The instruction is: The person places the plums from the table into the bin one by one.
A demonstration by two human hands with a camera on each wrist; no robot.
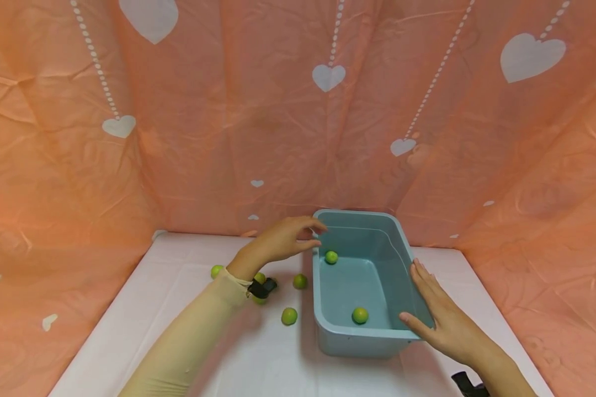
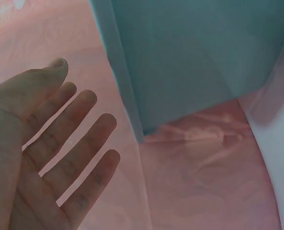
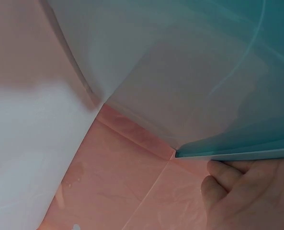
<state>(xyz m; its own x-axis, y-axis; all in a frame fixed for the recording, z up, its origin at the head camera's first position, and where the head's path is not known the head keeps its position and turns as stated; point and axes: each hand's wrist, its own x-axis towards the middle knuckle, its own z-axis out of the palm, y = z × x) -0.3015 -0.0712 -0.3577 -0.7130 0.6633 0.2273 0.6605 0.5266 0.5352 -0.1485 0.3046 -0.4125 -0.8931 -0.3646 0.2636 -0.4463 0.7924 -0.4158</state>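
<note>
A blue-grey plastic tub (image 1: 367,347) stands on the table with two green limes inside: one lime (image 1: 331,257) near its far left corner, another lime (image 1: 360,315) near the front. My left hand (image 1: 287,238) hovers at the tub's left rim, fingers extended and thumb apart. In the left wrist view that empty hand (image 2: 51,139) appears beside the tub's rim (image 2: 125,91). My right hand (image 1: 444,322) rests on the tub's right rim, fingers along the outside and thumb over the front corner. The right wrist view shows its fingers (image 3: 225,175) against the rim's outer side.
Left of the tub, several limes lie on the white-covered table (image 1: 179,286), including a lime (image 1: 289,316) and a lime (image 1: 300,281); the left wrist partly hides others. An orange curtain (image 1: 278,127) with white hearts rises behind the table and along both sides.
</note>
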